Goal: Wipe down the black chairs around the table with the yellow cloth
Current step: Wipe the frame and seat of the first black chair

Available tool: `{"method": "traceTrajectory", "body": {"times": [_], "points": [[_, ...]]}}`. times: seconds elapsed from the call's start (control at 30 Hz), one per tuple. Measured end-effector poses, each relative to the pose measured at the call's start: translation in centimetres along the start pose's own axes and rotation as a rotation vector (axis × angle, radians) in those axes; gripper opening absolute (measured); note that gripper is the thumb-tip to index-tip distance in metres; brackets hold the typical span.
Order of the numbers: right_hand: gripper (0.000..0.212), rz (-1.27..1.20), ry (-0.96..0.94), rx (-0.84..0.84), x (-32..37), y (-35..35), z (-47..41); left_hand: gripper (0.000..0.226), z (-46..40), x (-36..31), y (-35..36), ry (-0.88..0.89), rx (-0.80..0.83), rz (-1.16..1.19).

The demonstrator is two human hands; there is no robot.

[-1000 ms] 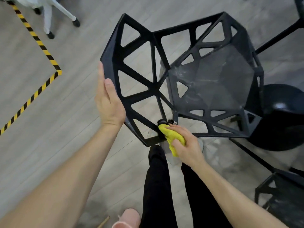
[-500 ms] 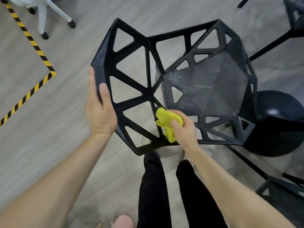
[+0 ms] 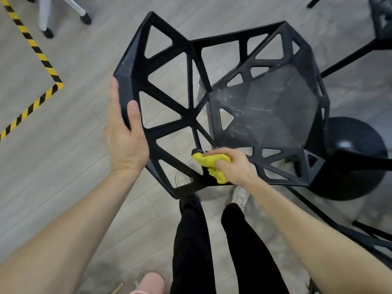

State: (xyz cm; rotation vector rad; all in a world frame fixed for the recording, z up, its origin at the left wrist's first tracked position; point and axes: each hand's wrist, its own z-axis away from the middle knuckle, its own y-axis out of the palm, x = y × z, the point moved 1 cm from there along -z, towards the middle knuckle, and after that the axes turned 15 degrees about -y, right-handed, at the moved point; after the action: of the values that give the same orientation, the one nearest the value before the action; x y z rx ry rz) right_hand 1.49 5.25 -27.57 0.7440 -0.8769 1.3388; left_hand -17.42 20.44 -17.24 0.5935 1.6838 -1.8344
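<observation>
Wiping the lower frame of a black plastic chair with triangular cut-outs at centre frame, a person's right hand closes around a bunched yellow cloth, pressed against a strut beside the seat. The left hand grips the backrest's outer edge at centre left, thumb over the rim. Pale smears across the seat panel suggest this chair is only partly cleaned. Another dark chair, at lower right, appears still to be done, so much of the job likely remains.
</observation>
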Motion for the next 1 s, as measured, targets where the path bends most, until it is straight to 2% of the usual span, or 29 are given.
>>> {"method": "traceTrajectory", "body": {"times": [0.1,0.13,0.2,0.3,0.37,0.43,0.57,0.63,0.73,0.8,0.87,0.9,1.0], "points": [[0.042,-0.169,0.029,-0.223,2.2,0.4,-7.4,0.053,0.0,-0.3,0.0,-0.005,0.017,0.029],[0.043,-0.179,0.011,-0.238,2.4,1.1,-9.4,0.053,0.0,-0.5,0.0,-0.002,0.027,0.03],[0.047,-0.062,-0.057,-0.149,2.2,2.8,-10.8,0.052,-0.1,-0.4,-0.1,0.011,0.018,0.03],[0.048,0.185,-0.157,-0.013,0.9,2.8,-5.4,0.055,-0.5,0.3,-0.1,0.003,0.012,0.029],[0.053,0.275,-0.119,0.059,-0.4,1.7,0.5,0.056,-0.6,0.3,-0.2,-0.004,-0.006,0.028],[0.055,0.319,-0.089,0.04,-1.4,1.1,4.7,0.056,-0.6,0.4,-0.1,-0.011,-0.007,0.035],[0.066,0.237,-0.183,-0.068,3.7,7.1,6.3,0.052,-0.2,0.3,-0.1,0.013,-0.013,0.016],[0.07,0.162,-0.299,-0.1,6.8,9.1,7.8,0.05,-0.1,0.0,-0.1,0.023,-0.019,0.026],[0.069,0.192,-0.492,-0.055,5.4,8.6,8.8,0.051,0.0,0.0,-0.3,-0.02,-0.025,0.051],[0.064,0.155,-0.359,-0.167,3.5,7.2,6.9,0.052,0.0,0.0,-0.3,-0.053,-0.024,0.062],[0.061,-0.043,-0.151,-0.298,4.2,6.2,4.4,0.05,0.0,-0.2,-0.3,-0.076,-0.018,0.069],[0.061,-0.107,-0.171,-0.319,5.4,6.3,3.2,0.049,0.0,-0.1,-0.2,-0.077,-0.017,0.067],[0.066,-0.115,-0.516,-0.204,10.5,8.4,0.9,0.05,-0.4,0.6,-0.2,-0.083,-0.03,0.057]]}}
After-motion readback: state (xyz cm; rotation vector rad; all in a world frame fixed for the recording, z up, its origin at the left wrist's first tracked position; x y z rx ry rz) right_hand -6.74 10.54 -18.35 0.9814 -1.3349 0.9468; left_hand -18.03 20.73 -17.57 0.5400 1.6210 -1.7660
